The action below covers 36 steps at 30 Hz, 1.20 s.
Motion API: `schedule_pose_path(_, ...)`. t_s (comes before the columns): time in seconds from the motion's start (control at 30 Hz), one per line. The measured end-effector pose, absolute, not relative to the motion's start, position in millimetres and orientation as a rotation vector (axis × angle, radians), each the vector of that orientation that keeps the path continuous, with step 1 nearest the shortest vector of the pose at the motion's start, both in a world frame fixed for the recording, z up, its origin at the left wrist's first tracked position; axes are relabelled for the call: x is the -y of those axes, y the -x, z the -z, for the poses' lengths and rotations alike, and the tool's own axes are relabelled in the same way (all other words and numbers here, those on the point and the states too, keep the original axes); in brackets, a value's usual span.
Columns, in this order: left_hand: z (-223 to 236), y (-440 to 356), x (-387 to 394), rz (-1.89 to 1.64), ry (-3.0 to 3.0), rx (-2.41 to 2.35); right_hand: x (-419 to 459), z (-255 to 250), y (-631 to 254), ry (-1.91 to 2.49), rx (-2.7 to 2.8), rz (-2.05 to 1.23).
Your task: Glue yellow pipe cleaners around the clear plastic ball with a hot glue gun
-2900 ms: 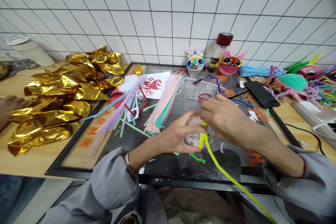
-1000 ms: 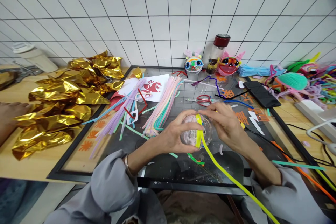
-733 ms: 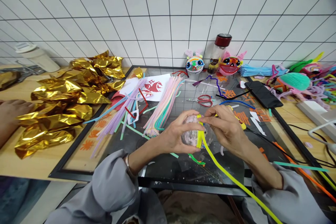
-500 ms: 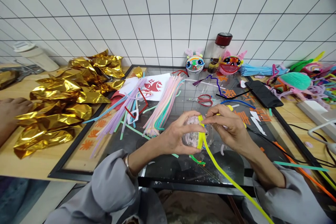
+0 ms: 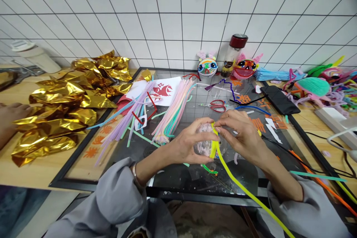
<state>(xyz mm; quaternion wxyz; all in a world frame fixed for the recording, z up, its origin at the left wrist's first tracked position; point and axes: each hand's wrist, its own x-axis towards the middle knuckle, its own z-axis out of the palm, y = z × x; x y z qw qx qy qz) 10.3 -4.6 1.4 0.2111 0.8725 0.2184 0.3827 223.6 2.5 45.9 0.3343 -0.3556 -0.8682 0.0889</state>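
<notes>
My left hand [image 5: 185, 141] is curled around a rounded, see-through body [image 5: 203, 145] with pale pinkish filling. A yellow pipe cleaner [image 5: 232, 179] runs as a band over that body, and its long loose end trails down to the lower right, past my right forearm. With thumb and fingertips pinched, my right hand [image 5: 240, 132] grips the upper part of the yellow band. The fingers partly hide the far side of the body. Just below it, a short green and orange twisted piece [image 5: 209, 170] lies on the glass top.
Pipe-cleaner bundles [image 5: 174, 113], red-handled scissors [image 5: 217, 106], two decorated animal heads [image 5: 207, 67] and a lidded glass bottle [image 5: 234, 54] stand or lie beyond my hands. Gold foil [image 5: 61, 93] and another person's hand [image 5: 13, 113] are left. A black phone [image 5: 280, 99] and power strip [image 5: 336, 122] lie right.
My right hand has shifted slightly left, its fingertips closer to the yellow band. My left hand keeps its hold on the rounded body. The view has tilted a little.
</notes>
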Motion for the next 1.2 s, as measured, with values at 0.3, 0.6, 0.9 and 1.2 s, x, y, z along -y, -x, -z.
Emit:
schedule_pose_path(0.3,-0.2,-10.1,4.8,-1.030,-2.430,-0.648,-1.2,-54.9,-216.0,0.909,2.429,0.068)
schedule_pose_path(0.6,-3.0,-10.5,5.0,-1.033,-2.425,-0.642,-2.6,-52.9,-215.5,0.749,2.413,0.065)
schedule_pose_path(0.9,-5.6,-10.4,3.2,-1.052,-2.411,-0.603,-7.5,-54.4,-229.6,1.108,2.037,-0.208)
schedule_pose_path(1.2,-1.1,-10.3,2.3,-1.108,-2.365,-0.600,-42.2,-22.6,-278.2,1.456,1.785,0.121)
